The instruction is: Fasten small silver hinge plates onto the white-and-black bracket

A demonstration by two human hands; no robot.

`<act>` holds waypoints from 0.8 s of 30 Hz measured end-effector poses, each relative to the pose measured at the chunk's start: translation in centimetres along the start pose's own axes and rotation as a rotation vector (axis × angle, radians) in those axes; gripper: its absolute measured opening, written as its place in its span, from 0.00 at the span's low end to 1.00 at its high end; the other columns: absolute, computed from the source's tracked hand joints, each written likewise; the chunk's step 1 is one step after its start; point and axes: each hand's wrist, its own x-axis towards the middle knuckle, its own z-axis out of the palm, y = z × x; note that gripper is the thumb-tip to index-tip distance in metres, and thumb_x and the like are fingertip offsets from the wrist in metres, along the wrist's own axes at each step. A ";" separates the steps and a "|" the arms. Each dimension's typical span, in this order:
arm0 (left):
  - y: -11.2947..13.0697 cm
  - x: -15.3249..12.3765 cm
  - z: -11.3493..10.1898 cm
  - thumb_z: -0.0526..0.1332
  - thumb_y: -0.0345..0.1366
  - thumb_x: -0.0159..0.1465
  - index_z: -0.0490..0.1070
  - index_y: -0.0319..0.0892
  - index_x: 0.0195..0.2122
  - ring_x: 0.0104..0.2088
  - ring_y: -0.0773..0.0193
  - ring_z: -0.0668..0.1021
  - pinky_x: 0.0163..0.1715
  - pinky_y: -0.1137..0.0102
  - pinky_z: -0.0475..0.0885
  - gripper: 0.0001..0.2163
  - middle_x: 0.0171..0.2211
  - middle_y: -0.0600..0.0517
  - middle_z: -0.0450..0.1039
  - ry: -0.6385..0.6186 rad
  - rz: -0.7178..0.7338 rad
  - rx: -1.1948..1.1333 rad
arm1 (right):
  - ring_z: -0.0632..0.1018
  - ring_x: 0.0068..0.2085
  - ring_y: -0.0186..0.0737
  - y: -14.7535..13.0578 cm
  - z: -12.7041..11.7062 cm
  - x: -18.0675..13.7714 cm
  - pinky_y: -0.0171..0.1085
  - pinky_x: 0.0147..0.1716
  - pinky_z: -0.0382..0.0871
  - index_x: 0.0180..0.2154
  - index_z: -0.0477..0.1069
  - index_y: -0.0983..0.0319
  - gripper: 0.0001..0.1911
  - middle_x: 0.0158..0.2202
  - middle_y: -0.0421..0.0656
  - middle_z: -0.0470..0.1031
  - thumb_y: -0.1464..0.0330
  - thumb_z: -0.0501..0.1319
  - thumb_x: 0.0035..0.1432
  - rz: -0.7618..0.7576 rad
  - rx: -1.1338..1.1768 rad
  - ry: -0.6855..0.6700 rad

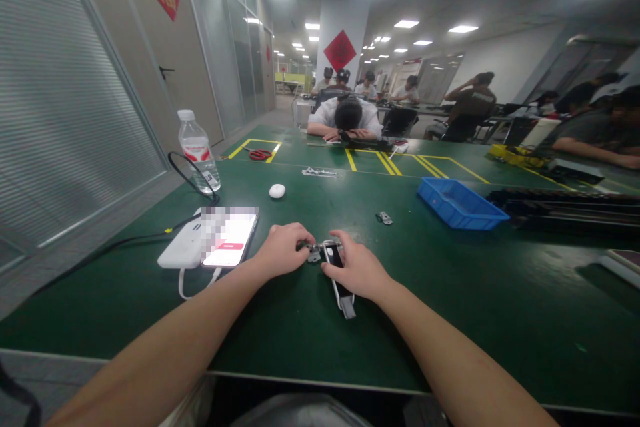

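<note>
My left hand (281,248) is curled closed on a small grey metal part (314,253) that lies on the green table (450,293). My right hand (356,269) is closed around a black and white hand tool (340,277), its tip touching the metal part and its grey end sticking out toward me. Both hands rest on the table near its middle. A second small metal piece (384,217) lies apart, farther back to the right.
A phone (230,237) on a white power bank (183,250) with cables lies left of my hands. Behind stand a water bottle (199,151), a white round object (277,191), red scissors (260,155) and a blue tray (460,202). A person slumps over the far table edge; others sit beyond.
</note>
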 end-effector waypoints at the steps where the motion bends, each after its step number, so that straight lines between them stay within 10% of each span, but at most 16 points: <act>1: 0.0 0.0 0.0 0.57 0.28 0.54 0.76 0.43 0.35 0.36 0.62 0.74 0.39 0.68 0.66 0.11 0.36 0.52 0.74 0.013 0.005 -0.006 | 0.74 0.32 0.41 0.0 0.0 0.0 0.34 0.29 0.57 0.59 0.55 0.62 0.35 0.32 0.44 0.74 0.59 0.60 0.52 0.000 0.001 -0.002; 24: 0.6 0.1 0.5 0.58 0.37 0.62 0.75 0.43 0.35 0.39 0.61 0.75 0.40 0.66 0.61 0.07 0.36 0.51 0.75 0.044 -0.001 0.083 | 0.75 0.34 0.43 -0.1 0.0 0.0 0.35 0.32 0.60 0.58 0.56 0.62 0.34 0.35 0.46 0.75 0.59 0.60 0.52 -0.002 -0.010 0.010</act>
